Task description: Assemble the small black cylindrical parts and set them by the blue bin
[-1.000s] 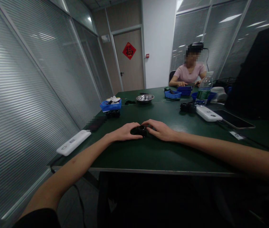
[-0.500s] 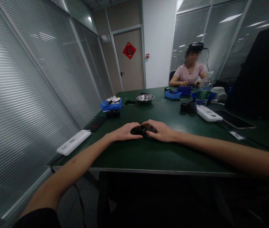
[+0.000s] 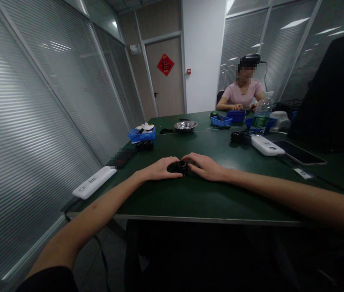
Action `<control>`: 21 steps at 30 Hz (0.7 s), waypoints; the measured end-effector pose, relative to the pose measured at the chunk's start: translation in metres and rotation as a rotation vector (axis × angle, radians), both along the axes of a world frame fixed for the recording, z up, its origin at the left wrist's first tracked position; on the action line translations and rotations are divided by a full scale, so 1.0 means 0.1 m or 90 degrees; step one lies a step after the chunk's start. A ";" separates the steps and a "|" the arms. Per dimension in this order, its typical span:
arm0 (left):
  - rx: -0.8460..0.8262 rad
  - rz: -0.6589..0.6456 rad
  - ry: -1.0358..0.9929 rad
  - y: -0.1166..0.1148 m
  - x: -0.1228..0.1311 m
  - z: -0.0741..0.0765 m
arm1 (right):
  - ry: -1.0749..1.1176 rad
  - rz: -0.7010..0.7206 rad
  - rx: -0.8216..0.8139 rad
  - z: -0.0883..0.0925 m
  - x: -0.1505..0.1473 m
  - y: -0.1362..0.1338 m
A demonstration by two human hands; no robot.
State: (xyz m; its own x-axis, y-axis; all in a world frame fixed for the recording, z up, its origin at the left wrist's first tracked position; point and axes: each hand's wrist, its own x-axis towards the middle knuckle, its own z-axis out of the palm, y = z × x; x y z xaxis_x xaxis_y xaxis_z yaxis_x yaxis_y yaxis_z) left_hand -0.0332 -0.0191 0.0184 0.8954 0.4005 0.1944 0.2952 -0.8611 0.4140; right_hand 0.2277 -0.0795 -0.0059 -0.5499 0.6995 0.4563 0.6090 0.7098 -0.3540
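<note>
A small black round part (image 3: 181,166) rests on the dark green table (image 3: 190,194) a little in from its front edge. My left hand (image 3: 159,169) curls around its left side, fingers closed against it. My right hand (image 3: 206,166) closes on its right side with thumb and fingers. Both forearms stretch out over the table. What the part is in detail I cannot make out.
A white power strip (image 3: 94,182) lies at the left edge, another (image 3: 267,145) at the right by a phone (image 3: 299,152). Farther back stand blue trays (image 3: 142,135), a metal bowl (image 3: 185,126), a water bottle (image 3: 260,115) and black parts (image 3: 240,137). A person (image 3: 241,91) sits at the far end.
</note>
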 end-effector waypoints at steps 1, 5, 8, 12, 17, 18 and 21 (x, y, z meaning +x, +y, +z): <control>0.000 -0.001 0.001 0.00 0.00 0.00 | -0.003 0.001 0.001 0.00 0.00 -0.01; 0.000 -0.001 -0.002 -0.01 0.01 0.01 | -0.022 -0.003 0.003 0.01 0.00 -0.03; -0.004 0.002 -0.002 0.00 0.01 0.01 | -0.021 -0.012 0.003 0.02 -0.01 -0.05; -0.003 -0.006 -0.006 0.00 0.00 0.01 | -0.027 -0.009 0.008 0.03 -0.01 -0.06; -0.008 -0.005 -0.004 -0.01 0.00 0.02 | -0.023 -0.008 0.010 0.03 -0.01 -0.06; -0.009 -0.002 -0.002 -0.01 0.00 0.03 | -0.021 -0.008 0.007 0.03 -0.01 -0.06; -0.010 0.005 0.008 -0.01 0.00 0.02 | -0.021 -0.015 -0.001 0.04 -0.02 -0.05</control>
State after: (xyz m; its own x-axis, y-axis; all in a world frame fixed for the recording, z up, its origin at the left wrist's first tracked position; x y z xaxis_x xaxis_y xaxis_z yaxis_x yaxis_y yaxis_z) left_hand -0.0329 -0.0197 0.0205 0.8945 0.4108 0.1765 0.3076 -0.8520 0.4237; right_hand 0.2257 -0.0848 -0.0022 -0.5480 0.7128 0.4378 0.6365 0.6949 -0.3346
